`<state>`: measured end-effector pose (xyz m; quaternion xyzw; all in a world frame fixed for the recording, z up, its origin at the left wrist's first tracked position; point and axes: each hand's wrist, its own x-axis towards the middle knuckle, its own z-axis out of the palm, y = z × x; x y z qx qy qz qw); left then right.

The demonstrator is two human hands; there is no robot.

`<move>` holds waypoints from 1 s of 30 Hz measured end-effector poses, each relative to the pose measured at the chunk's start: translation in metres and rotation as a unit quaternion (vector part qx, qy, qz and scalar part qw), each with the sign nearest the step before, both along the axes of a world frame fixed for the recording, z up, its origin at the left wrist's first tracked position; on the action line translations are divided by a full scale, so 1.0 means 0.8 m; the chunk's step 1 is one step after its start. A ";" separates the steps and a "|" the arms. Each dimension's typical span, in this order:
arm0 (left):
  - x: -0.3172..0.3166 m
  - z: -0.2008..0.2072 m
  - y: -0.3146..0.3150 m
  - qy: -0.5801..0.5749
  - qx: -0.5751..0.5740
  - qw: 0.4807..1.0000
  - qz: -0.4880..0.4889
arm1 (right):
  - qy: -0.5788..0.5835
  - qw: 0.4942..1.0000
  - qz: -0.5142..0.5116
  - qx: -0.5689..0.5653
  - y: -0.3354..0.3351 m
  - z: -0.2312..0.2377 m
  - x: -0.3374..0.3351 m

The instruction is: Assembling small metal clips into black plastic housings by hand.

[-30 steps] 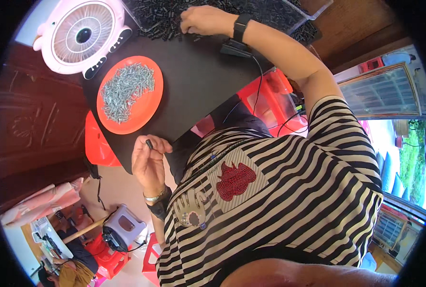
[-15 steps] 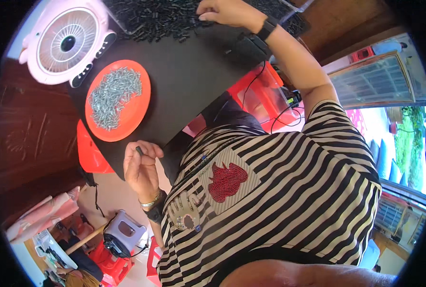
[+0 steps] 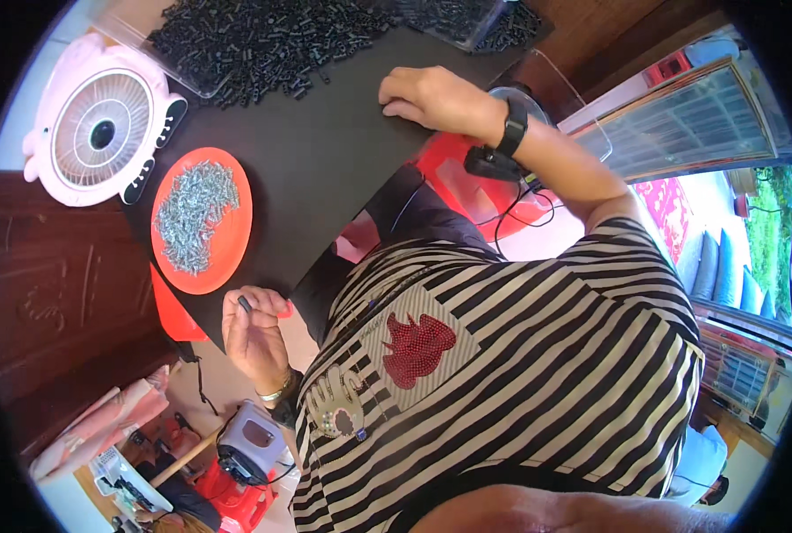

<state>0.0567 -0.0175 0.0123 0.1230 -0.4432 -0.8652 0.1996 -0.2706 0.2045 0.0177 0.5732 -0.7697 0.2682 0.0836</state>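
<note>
My left hand [image 3: 256, 336] is raised off the near left table edge, palm up. Its fingers pinch a small black tubular piece [image 3: 244, 304]. Just beyond that hand lies a red-orange plate [image 3: 234, 258] holding many small silvery screw-like metal parts [image 3: 199, 209]. My right hand [image 3: 440, 98] is over the black tabletop at the right, its fingers bent together and pointing left. Whatever may be between those fingertips is hidden. A large heap of small black tubular pieces [image 3: 263, 44] covers the far side of the table, beyond both hands.
A pink fan [image 3: 103, 133] stands at the far left beside the plate. Clear plastic trays, one a clear box [image 3: 454, 22], sit by the black heap. Under my right forearm are a black device [image 3: 492, 163], cables and a red stool [image 3: 449, 173].
My right hand has drawn back from the black heap toward me, over the tabletop. The left hand keeps its black piece nearly in place. The whole view has shifted slightly.
</note>
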 end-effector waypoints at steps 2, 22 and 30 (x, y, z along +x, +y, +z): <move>-0.002 -0.004 -0.003 0.002 -0.009 1.000 0.003 | -0.063 0.991 0.074 0.094 -0.011 0.013 -0.024; 0.003 -0.001 0.000 0.005 -0.011 1.000 0.020 | 0.070 0.979 0.123 0.148 -0.140 0.032 -0.036; 0.007 0.001 -0.007 0.019 0.010 1.000 0.008 | 0.065 0.974 0.138 0.166 -0.158 0.044 -0.055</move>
